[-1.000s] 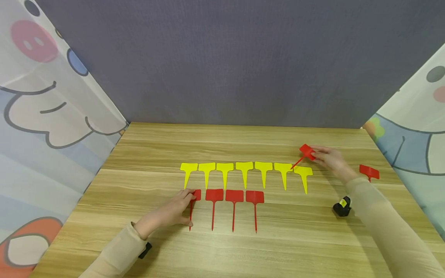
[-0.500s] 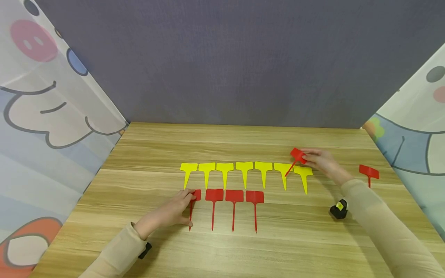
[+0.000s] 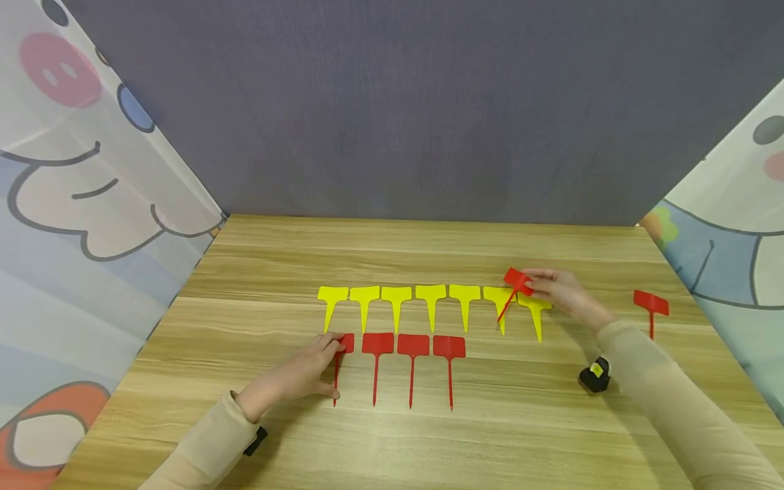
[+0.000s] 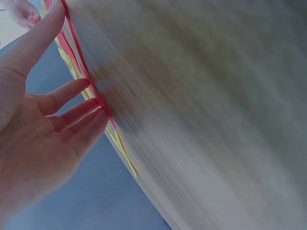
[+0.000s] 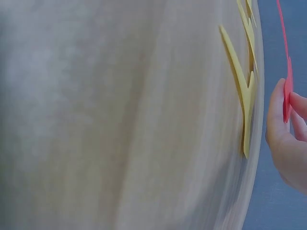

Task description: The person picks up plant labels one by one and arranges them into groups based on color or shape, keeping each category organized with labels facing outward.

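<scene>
My right hand (image 3: 563,291) pinches the head of a red T-shaped plant label (image 3: 516,278), its thin stem slanting down and left across the yellow labels. The right wrist view shows this red label (image 5: 288,88) between thumb and fingers, above the table. My left hand (image 3: 300,373) rests on the leftmost red label (image 3: 348,342), fingertips on its head and thumb by the stem's tip. Three more red labels, one of them the middle label (image 3: 413,346), lie evenly spaced beside it, stems toward me. Behind them runs a row of several yellow plant labels (image 3: 431,292).
Another red label (image 3: 650,302) lies alone near the right side of the wooden table (image 3: 392,449). A grey panel (image 3: 392,122) rises behind the table, with cartoon-printed cloth (image 3: 55,272) at the sides. Small black devices sit at both wrists.
My right hand has carried the red label left and slightly toward me, from above the rightmost yellow label to over its neighbour. My left hand has stayed in place.
</scene>
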`<action>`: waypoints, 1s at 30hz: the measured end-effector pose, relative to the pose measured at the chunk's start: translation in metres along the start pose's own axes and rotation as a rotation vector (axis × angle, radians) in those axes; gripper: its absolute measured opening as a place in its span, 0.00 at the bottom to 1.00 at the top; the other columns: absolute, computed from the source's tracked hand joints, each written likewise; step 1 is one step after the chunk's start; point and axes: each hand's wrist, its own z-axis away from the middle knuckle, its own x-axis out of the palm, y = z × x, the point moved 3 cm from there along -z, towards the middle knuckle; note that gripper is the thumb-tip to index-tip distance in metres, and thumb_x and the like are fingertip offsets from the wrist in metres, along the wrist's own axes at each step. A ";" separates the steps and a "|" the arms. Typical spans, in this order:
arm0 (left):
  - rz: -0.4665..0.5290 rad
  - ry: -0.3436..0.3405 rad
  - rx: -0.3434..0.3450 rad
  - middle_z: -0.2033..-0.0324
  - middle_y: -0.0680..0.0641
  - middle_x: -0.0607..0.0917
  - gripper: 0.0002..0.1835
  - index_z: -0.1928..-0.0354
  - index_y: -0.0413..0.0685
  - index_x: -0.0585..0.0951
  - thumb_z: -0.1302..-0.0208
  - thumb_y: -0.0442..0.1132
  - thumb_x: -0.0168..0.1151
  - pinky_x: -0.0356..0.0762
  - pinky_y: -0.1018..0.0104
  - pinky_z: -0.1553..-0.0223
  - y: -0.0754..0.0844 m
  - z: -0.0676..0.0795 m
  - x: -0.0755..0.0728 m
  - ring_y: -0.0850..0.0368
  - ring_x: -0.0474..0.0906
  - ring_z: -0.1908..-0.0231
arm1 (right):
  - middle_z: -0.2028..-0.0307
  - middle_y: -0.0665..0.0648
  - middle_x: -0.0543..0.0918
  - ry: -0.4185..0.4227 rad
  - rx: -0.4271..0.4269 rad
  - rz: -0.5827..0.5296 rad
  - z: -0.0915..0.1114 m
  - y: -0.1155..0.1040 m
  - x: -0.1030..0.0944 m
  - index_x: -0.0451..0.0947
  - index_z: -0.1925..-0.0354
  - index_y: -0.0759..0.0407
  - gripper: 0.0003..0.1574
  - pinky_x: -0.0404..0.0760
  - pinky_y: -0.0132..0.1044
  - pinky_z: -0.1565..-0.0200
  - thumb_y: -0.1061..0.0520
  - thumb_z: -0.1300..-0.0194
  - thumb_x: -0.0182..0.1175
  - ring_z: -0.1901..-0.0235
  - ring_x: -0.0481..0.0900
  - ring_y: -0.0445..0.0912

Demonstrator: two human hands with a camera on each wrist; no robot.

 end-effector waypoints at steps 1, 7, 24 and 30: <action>-0.001 0.000 0.000 0.44 0.39 0.64 0.35 0.51 0.34 0.69 0.59 0.47 0.71 0.69 0.57 0.50 0.000 0.000 0.000 0.47 0.63 0.47 | 0.66 0.42 0.77 -0.002 0.003 -0.011 0.000 0.001 0.000 0.74 0.52 0.56 0.17 0.77 0.28 0.61 0.67 0.40 0.53 0.65 0.78 0.35; 0.007 -0.006 -0.010 0.44 0.39 0.64 0.35 0.50 0.34 0.68 0.58 0.47 0.71 0.68 0.57 0.49 -0.001 0.000 0.001 0.46 0.62 0.47 | 0.65 0.42 0.77 -0.033 0.016 -0.046 -0.001 0.008 -0.001 0.78 0.59 0.49 0.18 0.77 0.28 0.61 0.69 0.40 0.51 0.65 0.78 0.36; 0.009 -0.006 -0.007 0.44 0.38 0.63 0.36 0.50 0.33 0.68 0.58 0.47 0.71 0.68 0.56 0.49 -0.002 -0.001 0.002 0.46 0.62 0.46 | 0.65 0.44 0.79 -0.094 0.020 0.086 0.009 0.006 0.012 0.59 0.41 0.73 0.30 0.77 0.32 0.59 0.69 0.42 0.54 0.64 0.78 0.36; 0.002 -0.013 -0.013 0.44 0.38 0.63 0.37 0.49 0.33 0.68 0.58 0.47 0.70 0.68 0.57 0.49 -0.002 -0.001 0.002 0.46 0.62 0.46 | 0.62 0.49 0.76 -0.128 0.010 0.178 0.009 0.008 0.020 0.54 0.41 0.79 0.34 0.77 0.34 0.58 0.67 0.42 0.55 0.64 0.78 0.38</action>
